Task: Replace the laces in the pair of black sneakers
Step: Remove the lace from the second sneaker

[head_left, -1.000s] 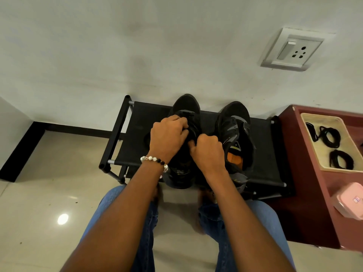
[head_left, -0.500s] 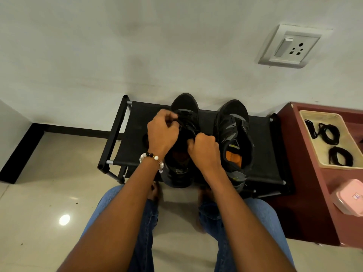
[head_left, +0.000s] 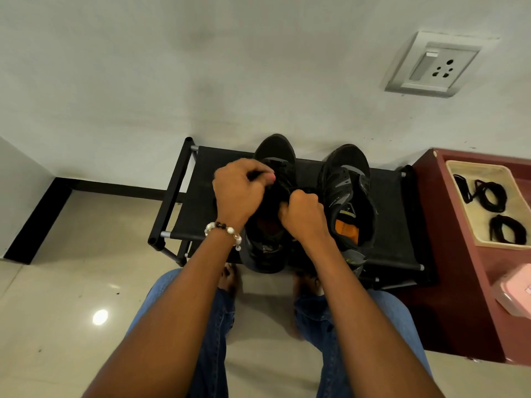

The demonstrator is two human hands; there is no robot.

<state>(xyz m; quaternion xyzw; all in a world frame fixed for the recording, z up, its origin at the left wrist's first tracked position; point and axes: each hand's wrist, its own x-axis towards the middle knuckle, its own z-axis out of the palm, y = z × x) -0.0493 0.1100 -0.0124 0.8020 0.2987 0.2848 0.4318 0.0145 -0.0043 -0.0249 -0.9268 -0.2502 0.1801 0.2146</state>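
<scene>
Left hand [head_left: 240,191], beaded bracelet [head_left: 225,232] at wrist, pinches a black lace [head_left: 255,176] between thumb and curled fingers over the left sneaker [head_left: 273,202]. Right hand [head_left: 304,216] fisted, gripping that sneaker's tongue area just beside the left hand. Right sneaker [head_left: 349,196] stands untouched alongside; both on black shoe rack [head_left: 390,225]. Coiled black laces [head_left: 492,195] in beige tray [head_left: 471,222], well apart, right.

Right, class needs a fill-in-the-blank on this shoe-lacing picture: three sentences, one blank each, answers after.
1. Both hands work on the left sneaker, which stands on a black ____.
2. The beaded bracelet is on the ____ wrist.
3. The coiled black laces lie in a beige ____.

Answers: rack; left; tray
</scene>
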